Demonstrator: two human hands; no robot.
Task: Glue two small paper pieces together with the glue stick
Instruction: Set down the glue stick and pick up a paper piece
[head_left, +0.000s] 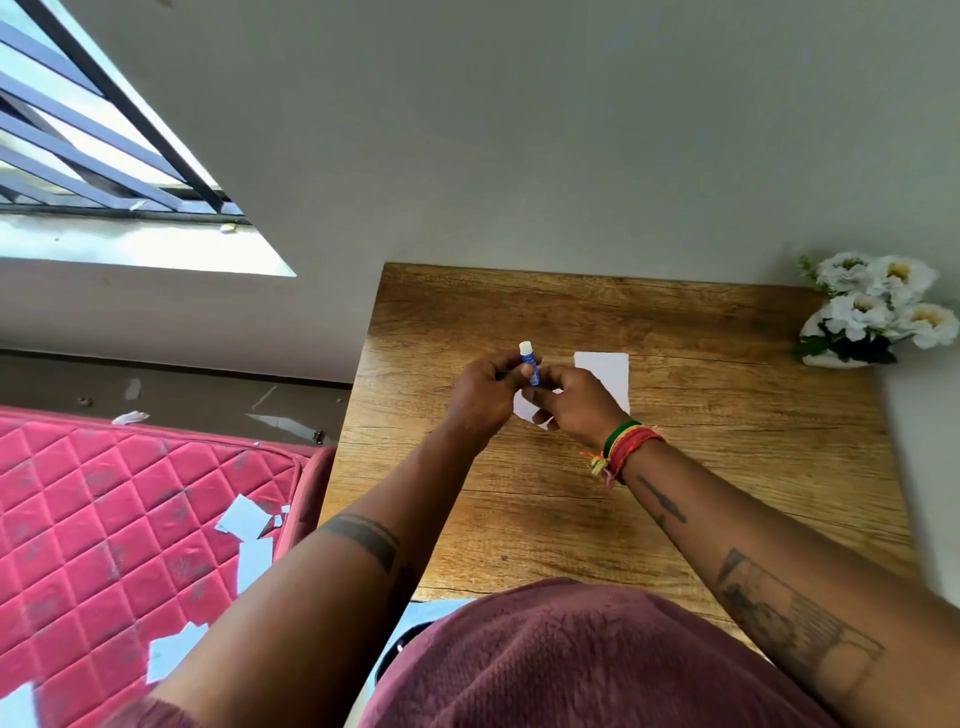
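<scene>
A plain grey wall fills the background, with a barred window (104, 130) at upper left and a red quilted mattress (119, 519) at lower left, strewn with scraps of white paper (244, 517). Against the wall stands the wooden bench (727, 467), a pot of white flowers (872, 306) at its far right corner.

Above the middle of the bench both hands meet. The left hand (483, 395) has its fingers curled round the blue barrel of the glue stick (531, 366), which stands nearly upright with its white end uppermost; whether that end is a cap or bare glue is too small to tell. The right hand (576, 408), with coloured thread bands (626, 449) at the wrist, pinches the lower part of the same stick, so each grip is closed on it.

One white paper piece (605, 374) lies flat on the bench just beyond the right hand. A second paper piece (524, 410) shows partly beneath the hands; whether it is held or lying down cannot be told.

By the look of it, the stick is light, rigid and smooth, best held round the barrel. The paper is thin and limp, apt to crease or slide, so it wants pinning flat by an edge while glue is rubbed on.
</scene>
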